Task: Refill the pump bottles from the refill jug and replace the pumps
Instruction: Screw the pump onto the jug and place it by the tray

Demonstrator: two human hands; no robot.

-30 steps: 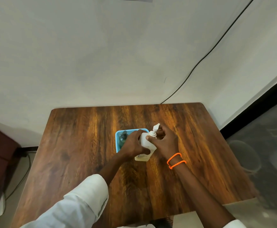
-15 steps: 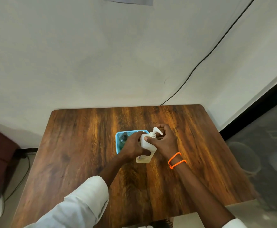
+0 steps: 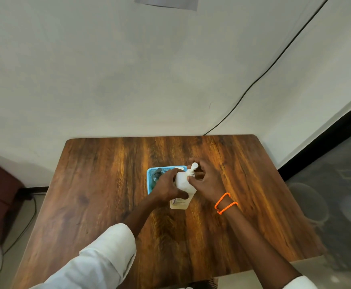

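While the white pump bottle (image 3: 183,185) is standing upright near the middle of the wooden counter (image 3: 99,195), the left hand (image 3: 169,185) is wrapping round its body, thumb across the front and fingers (image 3: 175,171) curling behind the shoulder. Just right of the bottle, the right hand (image 3: 207,180) is closing on the white pump (image 3: 192,171) at the bottle's neck, its fingertips pinching the collar while the nozzle is pointing up and away from the person. Yellowish liquid is showing at the bottle's base, below a small label. Touching the bottle's left and far side, a light blue basket (image 3: 149,181) is sitting on the counter, with a dark bottle (image 3: 157,174) lying or standing inside; which is unclear. Two orange bands (image 3: 224,203) are circling the right wrist, near and to the right of the bottle. A white sleeve (image 3: 99,261) is covering the left forearm, nearer the person than the bottle. Beyond the bottle, a black cable (image 3: 251,86) is running down the pale wall to the counter's far edge.
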